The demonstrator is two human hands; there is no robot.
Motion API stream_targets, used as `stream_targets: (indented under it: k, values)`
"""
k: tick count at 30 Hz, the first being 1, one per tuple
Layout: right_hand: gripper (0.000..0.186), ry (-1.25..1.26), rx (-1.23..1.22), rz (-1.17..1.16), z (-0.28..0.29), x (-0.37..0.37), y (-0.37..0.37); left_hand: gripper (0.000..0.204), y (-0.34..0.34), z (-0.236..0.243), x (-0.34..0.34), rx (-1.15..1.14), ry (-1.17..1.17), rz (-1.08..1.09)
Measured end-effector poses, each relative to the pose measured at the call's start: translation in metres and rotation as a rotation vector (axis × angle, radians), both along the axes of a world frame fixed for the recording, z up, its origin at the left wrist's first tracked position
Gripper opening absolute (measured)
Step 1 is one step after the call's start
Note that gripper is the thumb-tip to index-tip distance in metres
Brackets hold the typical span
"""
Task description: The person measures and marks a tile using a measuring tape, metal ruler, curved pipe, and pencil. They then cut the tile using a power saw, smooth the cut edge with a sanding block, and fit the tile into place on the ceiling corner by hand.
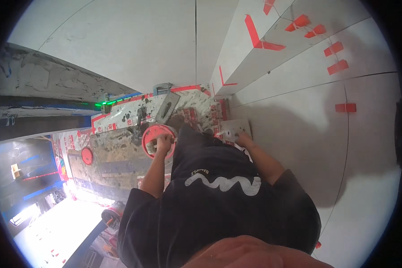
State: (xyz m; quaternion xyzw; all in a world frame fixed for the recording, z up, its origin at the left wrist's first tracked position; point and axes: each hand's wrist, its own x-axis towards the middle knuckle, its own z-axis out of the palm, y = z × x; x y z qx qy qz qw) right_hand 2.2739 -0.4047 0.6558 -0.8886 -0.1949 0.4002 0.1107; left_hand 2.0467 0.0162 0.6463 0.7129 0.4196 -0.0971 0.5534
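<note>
My left hand (164,144) is closed on a pale yellowish block (152,147) that looks like a sponge. It is over a round bucket with a red rim (146,133), standing in front of me to the left. On the other side of my body, my right hand (243,140) reaches down beside a light grey square plate (243,125) low by the wall. Its fingers look curled, but whatever they hold is too small and dim to name. My dark shirt hides part of the floor between the hands.
Printed protective sheeting (192,100) covers the floor, smeared with grey mortar. A flat grey slotted tool (168,108) lies beyond the bucket. A red round lid (87,156) is farther left. Pale wall panels (290,120) with red tape and a cord rise on the right; a green light (103,104) glows at left.
</note>
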Motion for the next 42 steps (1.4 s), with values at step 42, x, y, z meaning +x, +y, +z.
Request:
stream_targets:
  k: [42]
  values:
    - [0.031,0.305,-0.040,0.527,-0.188,-0.008,0.273,0.046,-0.140,0.009,-0.257,-0.336,0.469,0.238]
